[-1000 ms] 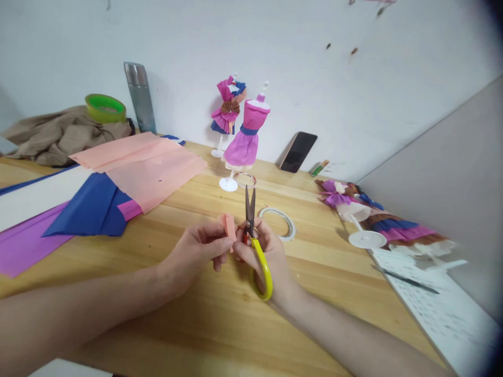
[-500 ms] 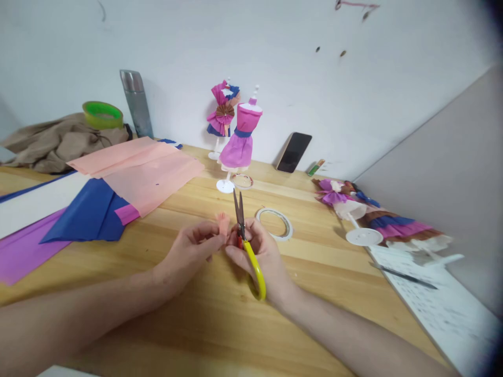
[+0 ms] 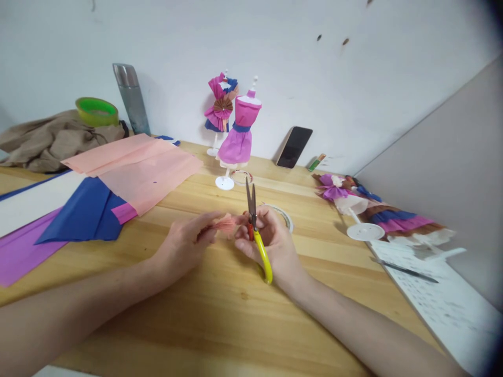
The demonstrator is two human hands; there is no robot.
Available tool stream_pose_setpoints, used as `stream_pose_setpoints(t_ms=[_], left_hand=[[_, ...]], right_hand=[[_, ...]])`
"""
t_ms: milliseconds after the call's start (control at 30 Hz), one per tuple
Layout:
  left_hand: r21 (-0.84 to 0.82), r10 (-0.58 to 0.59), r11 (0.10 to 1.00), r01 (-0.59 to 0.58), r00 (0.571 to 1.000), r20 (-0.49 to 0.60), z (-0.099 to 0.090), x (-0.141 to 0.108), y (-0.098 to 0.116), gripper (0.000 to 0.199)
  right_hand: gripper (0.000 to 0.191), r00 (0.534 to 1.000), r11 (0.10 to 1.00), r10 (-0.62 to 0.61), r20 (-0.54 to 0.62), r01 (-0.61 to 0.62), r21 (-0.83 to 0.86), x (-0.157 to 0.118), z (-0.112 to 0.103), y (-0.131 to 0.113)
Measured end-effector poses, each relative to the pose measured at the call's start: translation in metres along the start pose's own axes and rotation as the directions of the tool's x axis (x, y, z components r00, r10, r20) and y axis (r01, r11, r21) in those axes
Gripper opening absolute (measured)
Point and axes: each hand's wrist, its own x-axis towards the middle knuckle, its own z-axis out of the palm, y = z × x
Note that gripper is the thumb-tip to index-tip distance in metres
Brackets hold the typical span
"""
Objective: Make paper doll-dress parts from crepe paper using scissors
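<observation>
Between the fingers of my left hand [image 3: 184, 241] is a small pleated piece of peach crepe paper [image 3: 225, 224], its fanned end pointing right. My right hand [image 3: 277, 246] is closed around scissors [image 3: 260, 243] with yellow and red handles. Their dark blades point up and away from me, slightly apart, and no paper lies between them. The right fingertips come close to the crepe paper's right end; whether they touch it I cannot tell. Behind the right hand a roll of white tape [image 3: 288, 217] is partly covered.
Small dress forms, one in a pink paper dress [image 3: 238, 141], stand near the wall. Peach sheets [image 3: 145, 173] and blue paper [image 3: 84, 214] lie left. A phone [image 3: 294, 146] leans on the wall. More paper dresses [image 3: 404, 220] and a pen [image 3: 411, 272] are right.
The peach piece has turned from upright to lying sideways in my left hand, whose fingers have shifted. My right hand with the scissors has moved slightly right. The view has tilted a little.
</observation>
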Motion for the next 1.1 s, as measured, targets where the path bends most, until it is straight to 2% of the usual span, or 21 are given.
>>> stream_pose_setpoints(t_ms=[100, 167, 233, 400, 567, 700, 933, 1000, 1100], left_hand=[[0.117, -0.039, 0.992, 0.036, 0.999, 0.022, -0.004, 0.000, -0.001, 0.015], [0.227, -0.006, 0.974, 0.001, 1.000, 0.023, -0.006, 0.000, 0.000, 0.006], [0.280, 0.058, 0.958, -0.068, 0.997, 0.044, -0.008, 0.001, 0.000, 0.011], [0.233, 0.186, 0.948, -0.217, 0.971, 0.150, -0.009, 0.001, 0.000, 0.023], [0.191, 0.178, 0.957, -0.219, 0.961, 0.211, -0.008, -0.003, -0.005, 0.025], [0.142, 0.189, 0.964, -0.224, 0.955, 0.227, -0.009, -0.005, -0.005, 0.025], [0.108, 0.065, 0.990, -0.086, 0.981, 0.181, -0.009, -0.001, 0.005, 0.020], [0.044, -0.018, 0.999, 0.010, 0.983, 0.180, -0.007, 0.000, 0.007, 0.015], [-0.218, -0.179, 0.947, 0.236, 0.951, 0.253, -0.004, 0.001, 0.009, 0.007]], right_hand=[[0.050, 0.999, 0.999, 0.024, -0.038, -0.025, -0.046, 0.001, -0.002, -0.003], [0.049, 0.999, 0.998, 0.017, -0.045, -0.020, -0.064, 0.001, -0.003, -0.004], [0.049, 0.998, 0.998, 0.001, -0.058, -0.005, -0.067, 0.002, -0.004, -0.004], [0.046, 0.995, 0.995, -0.074, -0.066, 0.070, -0.068, 0.002, -0.006, 0.000], [0.037, 0.993, 0.972, -0.111, 0.036, 0.116, -0.205, -0.002, -0.006, 0.000], [0.038, 0.997, 0.965, -0.067, 0.040, 0.075, -0.253, -0.001, -0.006, -0.004], [0.044, 0.996, 0.978, -0.012, 0.086, 0.030, -0.206, -0.002, -0.013, 0.004], [0.044, 0.996, 0.979, -0.004, 0.093, 0.023, -0.203, -0.002, -0.013, 0.004], [0.048, 0.996, 0.988, 0.017, 0.092, -0.002, -0.156, 0.000, -0.010, 0.001]])
